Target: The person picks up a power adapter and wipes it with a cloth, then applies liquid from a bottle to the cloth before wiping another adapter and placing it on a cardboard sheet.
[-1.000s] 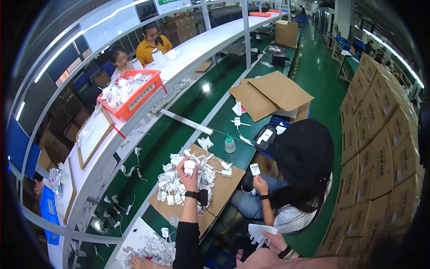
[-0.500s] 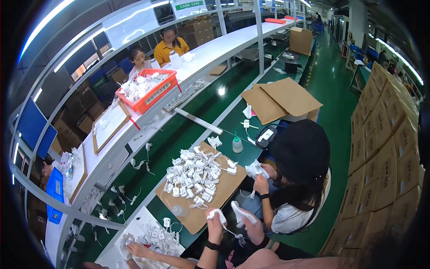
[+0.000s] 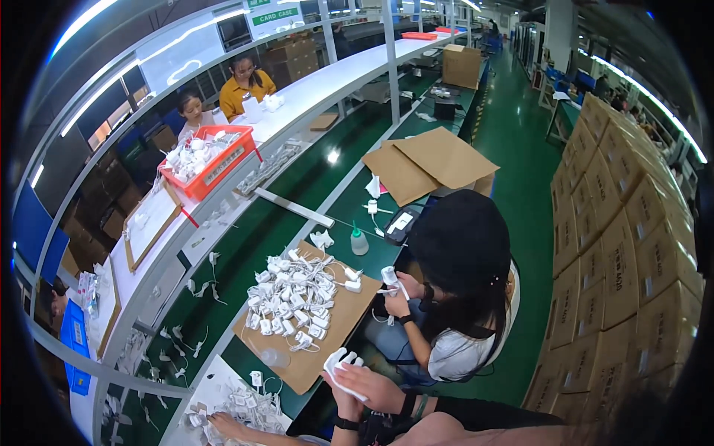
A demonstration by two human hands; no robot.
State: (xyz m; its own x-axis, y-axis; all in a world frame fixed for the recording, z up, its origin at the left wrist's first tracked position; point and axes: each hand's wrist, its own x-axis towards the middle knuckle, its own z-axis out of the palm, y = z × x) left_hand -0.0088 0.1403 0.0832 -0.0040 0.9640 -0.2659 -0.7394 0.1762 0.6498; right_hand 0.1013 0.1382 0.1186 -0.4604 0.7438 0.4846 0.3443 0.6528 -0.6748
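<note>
My left hand (image 3: 342, 404) and my right hand (image 3: 378, 388) are together at the lower middle, beside the front edge of a brown cardboard sheet. A white cloth (image 3: 343, 374) lies between them, with my right fingers pressed over it. The white power adapter in my left hand is mostly covered by the cloth and fingers. A heap of white power adapters (image 3: 294, 297) with coiled cables rests on the cardboard sheet (image 3: 349, 306), ahead of my hands. A clear small cup (image 3: 275, 358) stands at the sheet's near left corner.
At right, a seated co-worker in a black cap (image 3: 461, 230) holds a white adapter (image 3: 390, 276). Another person's hand (image 3: 225, 426) touches adapters at the lower left. A green-tipped bottle (image 3: 359, 241), cardboard pieces (image 3: 446, 157) and stacked cartons (image 3: 617, 297) stand around.
My right hand has come left with the cloth and closed over the adapter in my left hand. The capped co-worker's adapter is now uncovered. The view has shifted right.
</note>
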